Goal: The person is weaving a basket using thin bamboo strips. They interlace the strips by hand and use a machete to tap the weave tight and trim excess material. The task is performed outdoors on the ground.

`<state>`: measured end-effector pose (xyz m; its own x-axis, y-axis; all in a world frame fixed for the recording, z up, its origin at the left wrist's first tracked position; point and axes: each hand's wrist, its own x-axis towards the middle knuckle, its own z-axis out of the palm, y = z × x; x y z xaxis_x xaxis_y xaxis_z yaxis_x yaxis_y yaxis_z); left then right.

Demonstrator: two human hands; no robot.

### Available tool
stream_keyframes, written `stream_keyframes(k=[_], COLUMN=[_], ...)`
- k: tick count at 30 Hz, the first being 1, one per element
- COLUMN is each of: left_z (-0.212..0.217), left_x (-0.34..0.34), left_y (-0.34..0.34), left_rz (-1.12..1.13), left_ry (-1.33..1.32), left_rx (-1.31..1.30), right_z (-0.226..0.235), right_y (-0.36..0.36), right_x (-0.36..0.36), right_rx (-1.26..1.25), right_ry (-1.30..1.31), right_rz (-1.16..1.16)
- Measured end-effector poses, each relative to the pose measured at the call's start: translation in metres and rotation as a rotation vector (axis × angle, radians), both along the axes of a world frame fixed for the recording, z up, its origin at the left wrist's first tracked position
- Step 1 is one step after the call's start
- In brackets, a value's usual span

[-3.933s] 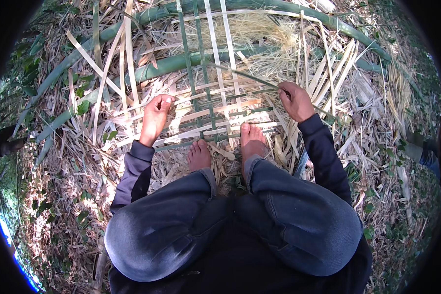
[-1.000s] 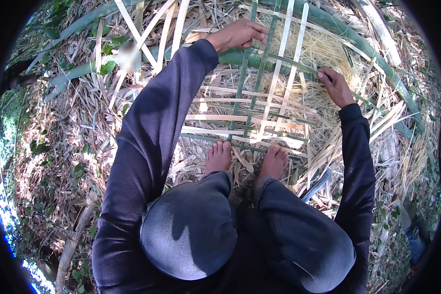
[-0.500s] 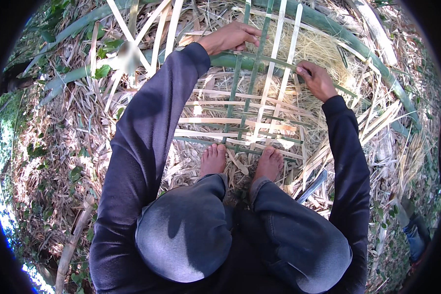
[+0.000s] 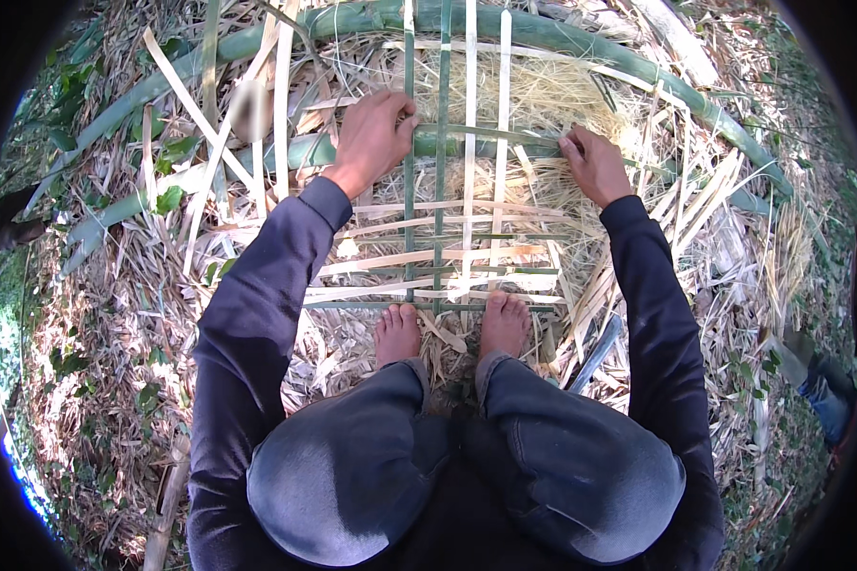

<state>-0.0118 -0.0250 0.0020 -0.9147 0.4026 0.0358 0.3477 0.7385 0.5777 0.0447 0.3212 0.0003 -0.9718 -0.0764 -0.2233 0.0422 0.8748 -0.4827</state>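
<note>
A woven bamboo mat (image 4: pixel 448 266) lies on the littered ground under the squatting person's bare feet (image 4: pixel 452 328), its near rows of cross strips already interlaced while the upright strips (image 4: pixel 468 86) beyond run loose and unwoven, so most of the weaving looks left to do. The left hand (image 4: pixel 371 138) curls around the upright strips and the right hand (image 4: pixel 595 164) pinches the end of a green cross strip (image 4: pixel 490 133), fingers closed on it. Green bamboo poles (image 4: pixel 562 43), loose splits (image 4: pixel 190 105) and dry shavings crowd the work all round.

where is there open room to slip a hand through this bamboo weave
Open squares lie between the upright green and pale bamboo strips, from the left hand across to the right hand. Crowded nearer the bare feet, where crosswise strips pack tight.
</note>
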Motion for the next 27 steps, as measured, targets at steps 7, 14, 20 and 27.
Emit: stream_keyframes(k=[7, 14, 20, 27], left_z=[0.000, -0.004, -0.005, -0.010], left_x=[0.006, 0.009, 0.009, 0.009], left_y=[-0.008, -0.007, -0.006, -0.004], left_rz=[0.080, 0.089, 0.084, 0.105], left_ry=[-0.137, -0.108, -0.099, -0.087], left_rx=[-0.054, -0.032, -0.024, -0.016], right_z=[0.000, 0.015, 0.012, 0.009], right_y=[0.003, 0.005, 0.008, 0.013], right_x=[0.000, -0.007, -0.015, -0.039], right_rx=[0.119, 0.034, 0.000, 0.039], right_ry=[0.066, 0.001, -0.016, 0.018], right_rz=[-0.022, 0.043, 0.032, 0.067])
